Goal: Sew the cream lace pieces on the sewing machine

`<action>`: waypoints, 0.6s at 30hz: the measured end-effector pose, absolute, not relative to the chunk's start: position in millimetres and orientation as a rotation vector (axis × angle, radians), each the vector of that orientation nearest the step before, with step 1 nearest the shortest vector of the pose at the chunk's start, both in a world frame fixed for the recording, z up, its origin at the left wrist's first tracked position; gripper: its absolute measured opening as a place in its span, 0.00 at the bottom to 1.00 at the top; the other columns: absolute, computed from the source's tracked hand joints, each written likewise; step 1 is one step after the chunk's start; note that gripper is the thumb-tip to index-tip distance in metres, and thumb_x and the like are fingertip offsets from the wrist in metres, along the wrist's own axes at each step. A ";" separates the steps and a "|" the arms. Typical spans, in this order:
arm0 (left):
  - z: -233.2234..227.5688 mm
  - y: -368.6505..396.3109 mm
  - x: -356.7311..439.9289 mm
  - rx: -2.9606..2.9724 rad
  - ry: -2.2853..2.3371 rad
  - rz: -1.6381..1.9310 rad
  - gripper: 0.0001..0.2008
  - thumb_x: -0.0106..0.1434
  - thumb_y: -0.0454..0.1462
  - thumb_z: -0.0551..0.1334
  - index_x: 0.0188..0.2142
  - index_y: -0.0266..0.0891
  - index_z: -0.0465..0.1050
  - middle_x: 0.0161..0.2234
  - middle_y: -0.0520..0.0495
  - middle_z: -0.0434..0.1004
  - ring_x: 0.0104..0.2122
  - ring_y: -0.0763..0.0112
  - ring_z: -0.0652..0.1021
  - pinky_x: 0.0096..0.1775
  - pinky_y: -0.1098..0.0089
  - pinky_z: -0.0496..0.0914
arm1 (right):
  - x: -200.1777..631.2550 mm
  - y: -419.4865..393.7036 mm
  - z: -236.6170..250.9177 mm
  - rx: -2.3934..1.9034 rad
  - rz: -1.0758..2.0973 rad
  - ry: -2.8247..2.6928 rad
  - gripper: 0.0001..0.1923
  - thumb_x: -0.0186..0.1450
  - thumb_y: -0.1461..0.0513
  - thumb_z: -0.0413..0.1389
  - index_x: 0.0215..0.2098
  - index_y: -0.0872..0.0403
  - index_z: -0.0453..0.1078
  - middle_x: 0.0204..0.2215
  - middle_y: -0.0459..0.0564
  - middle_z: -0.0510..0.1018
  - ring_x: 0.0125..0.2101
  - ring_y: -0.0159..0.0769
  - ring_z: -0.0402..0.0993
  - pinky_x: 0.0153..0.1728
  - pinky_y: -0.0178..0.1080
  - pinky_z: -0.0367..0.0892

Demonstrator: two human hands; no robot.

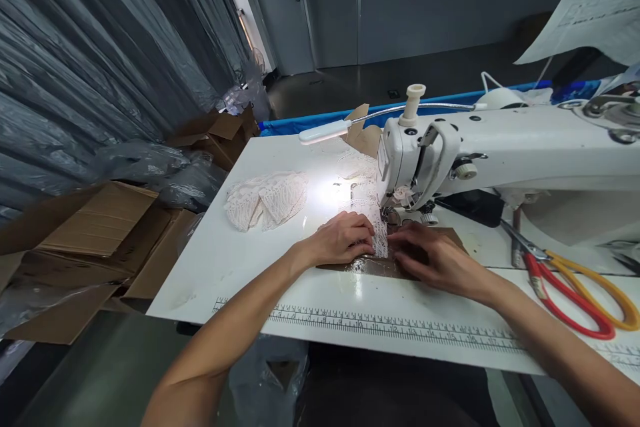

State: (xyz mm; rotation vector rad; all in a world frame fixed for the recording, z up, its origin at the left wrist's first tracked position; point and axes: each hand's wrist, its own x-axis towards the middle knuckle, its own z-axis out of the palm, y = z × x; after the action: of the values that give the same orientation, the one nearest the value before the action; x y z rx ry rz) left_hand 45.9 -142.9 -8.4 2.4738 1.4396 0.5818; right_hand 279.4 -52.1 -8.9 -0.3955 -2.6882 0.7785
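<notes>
Both hands, left hand [345,238] and right hand [433,257], press flat, open, on the lace strip [379,230], mid-frame; fingers near the needle [387,212] could get poked.

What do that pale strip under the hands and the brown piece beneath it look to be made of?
The pale strip looks like lace: openwork pattern, matte cream. The brown piece looks like card or stiff paper under a clear glossy film, since lamp glare shines on it; hard to be sure. The left hand and right hand press both flat.
</notes>
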 end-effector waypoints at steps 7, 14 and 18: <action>-6.4 -144.7 51.3 2.433 1.493 0.749 0.11 0.70 0.40 0.55 0.35 0.37 0.72 0.41 0.44 0.76 0.43 0.67 0.75 0.46 0.61 0.68 | 263.9 -60.4 -16.1 -0.474 0.739 -2.712 0.11 0.70 0.56 0.47 0.40 0.55 0.65 0.36 0.54 0.72 0.33 0.37 0.72 0.33 0.41 0.69; -14.2 -142.3 57.2 2.501 1.389 1.003 0.08 0.67 0.37 0.59 0.37 0.35 0.74 0.39 0.42 0.78 0.38 0.68 0.77 0.42 0.63 0.73 | 266.1 -58.0 -16.5 -0.534 0.820 -2.593 0.11 0.70 0.57 0.46 0.40 0.54 0.66 0.35 0.52 0.74 0.31 0.36 0.72 0.32 0.39 0.69; -13.3 -140.7 56.5 2.423 1.381 1.222 0.05 0.66 0.33 0.60 0.36 0.33 0.73 0.37 0.41 0.78 0.38 0.69 0.78 0.39 0.66 0.75 | 271.7 -59.9 -21.4 -0.520 0.605 -2.676 0.14 0.70 0.59 0.46 0.51 0.52 0.66 0.41 0.55 0.72 0.37 0.39 0.71 0.37 0.43 0.70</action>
State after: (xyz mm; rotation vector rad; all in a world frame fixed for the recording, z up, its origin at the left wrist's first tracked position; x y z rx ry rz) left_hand 56.5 -140.7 -13.3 2.4229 1.3806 1.2223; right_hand 271.7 -59.9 -21.4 -0.5203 -2.6757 0.6053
